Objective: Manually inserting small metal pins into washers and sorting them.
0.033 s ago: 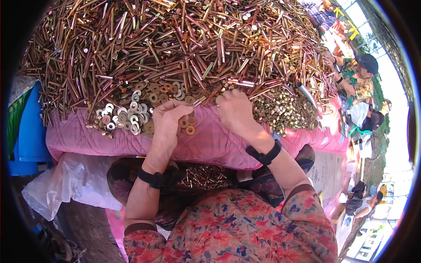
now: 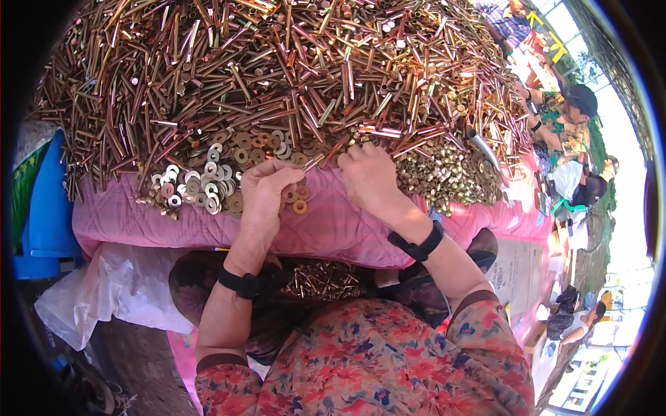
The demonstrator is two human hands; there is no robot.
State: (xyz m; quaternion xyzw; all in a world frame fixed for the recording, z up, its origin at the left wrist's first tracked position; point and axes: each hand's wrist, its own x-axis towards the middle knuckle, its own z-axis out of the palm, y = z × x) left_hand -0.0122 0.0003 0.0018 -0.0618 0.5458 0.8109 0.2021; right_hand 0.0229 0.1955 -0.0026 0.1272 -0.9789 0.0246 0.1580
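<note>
Tubes [image 2: 349, 80] heaped on pink quilt [image 2: 132, 218] outdoors.

Tubes [image 2: 208, 90]: smooth coppery metal, mostly glossy. Washers [image 2: 211, 187] nr matt cloth quilt's [image 2: 326, 236] front edge: metal, some shiny, some dull. Small fittings [image 2: 451, 170] nr R corner: shiny brassy metal. Bag [image 2: 125, 291] below L corner: crinkly clr plastic.
</note>
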